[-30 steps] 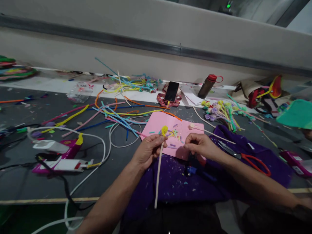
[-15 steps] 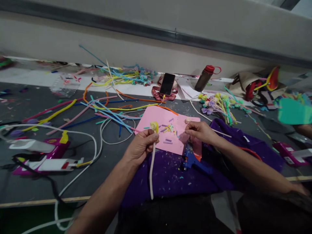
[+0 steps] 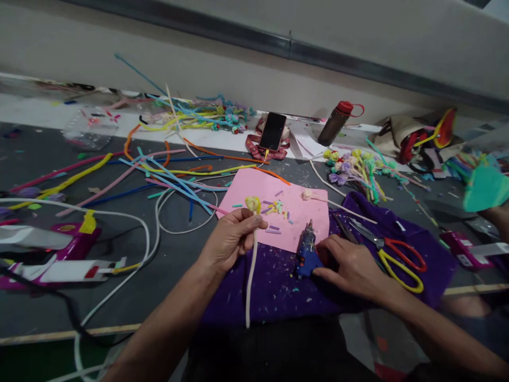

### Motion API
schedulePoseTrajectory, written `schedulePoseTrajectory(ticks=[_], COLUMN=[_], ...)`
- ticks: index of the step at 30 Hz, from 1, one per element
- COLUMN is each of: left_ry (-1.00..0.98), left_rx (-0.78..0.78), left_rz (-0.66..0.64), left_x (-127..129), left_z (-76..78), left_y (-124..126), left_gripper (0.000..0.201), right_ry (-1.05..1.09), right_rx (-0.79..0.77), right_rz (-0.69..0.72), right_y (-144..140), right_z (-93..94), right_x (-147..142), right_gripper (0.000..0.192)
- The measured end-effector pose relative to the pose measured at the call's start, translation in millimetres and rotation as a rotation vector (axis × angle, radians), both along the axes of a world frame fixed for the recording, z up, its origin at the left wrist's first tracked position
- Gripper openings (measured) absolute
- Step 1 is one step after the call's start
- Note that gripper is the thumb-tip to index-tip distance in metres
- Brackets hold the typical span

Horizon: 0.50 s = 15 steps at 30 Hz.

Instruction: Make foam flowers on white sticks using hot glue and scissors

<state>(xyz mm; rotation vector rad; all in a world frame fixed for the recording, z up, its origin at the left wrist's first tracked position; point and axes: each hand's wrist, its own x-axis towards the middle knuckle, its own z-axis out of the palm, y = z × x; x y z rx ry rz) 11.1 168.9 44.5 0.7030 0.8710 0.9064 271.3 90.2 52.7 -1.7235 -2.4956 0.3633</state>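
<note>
Fingers of the left hand [image 3: 230, 241] pinch a cream pipe cleaner [image 3: 249, 276] topped with a yellow coil, held over the pink sheet [image 3: 278, 212]. Right hand [image 3: 352, 265] rests loosely spread against the blue glue gun [image 3: 307, 252] on purple cloth [image 3: 286, 292], beside scissors [image 3: 392, 254].

left hand [image 3: 230, 241] at centre, holds pale stem [image 3: 250, 276] hanging toward 6 o'clock; bare strip of purple cloth [image 3: 274, 289] beside stem. right hand [image 3: 352, 265] lies on blue glue gun [image 3: 306, 252], at 3 o'clock from left hand. scissors [image 3: 392, 254] just beyond, blocks 3 o'clock side. pink sheet [image 3: 254, 185] at 12 o'clock: small scraps in middle, corners bare. pipe cleaners [image 3: 167, 178] crowd 10 o'clock. white cable [image 3: 147, 244] loops at 9 o'clock; grey table [image 3: 178, 270] inside loop bare.
</note>
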Motion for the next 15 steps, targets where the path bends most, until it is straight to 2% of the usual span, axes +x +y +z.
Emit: schedulePoseTrajectory(ticks=[3, 7, 12, 15], left_ry=[0.051, 0.043, 0.035, 0.042], left_rx=[0.011, -0.001, -0.018, -0.005], left_rz=[-0.019, -0.008, -0.013, -0.057], left_x=[1, 2, 0, -1], left_z=[-0.7, -1.7, -4.6, -7.0], left_y=[0, 0, 2, 3], left_gripper=[0.021, 0.018, 0.016, 0.017], right_ry=[-0.043, 0.006, 0.292, 0.569], right_rx=[0.056, 0.079, -0.013, -0.119], right_rz=[0.000, -0.013, -0.144, -0.267], right_y=[-16, -15, -15, -19], right_z=[-15.2, -23.4, -15.2, -16.4], right_x=[-2, -2, 9, 19], right_gripper=[0.049, 0.037, 0.027, 0.020])
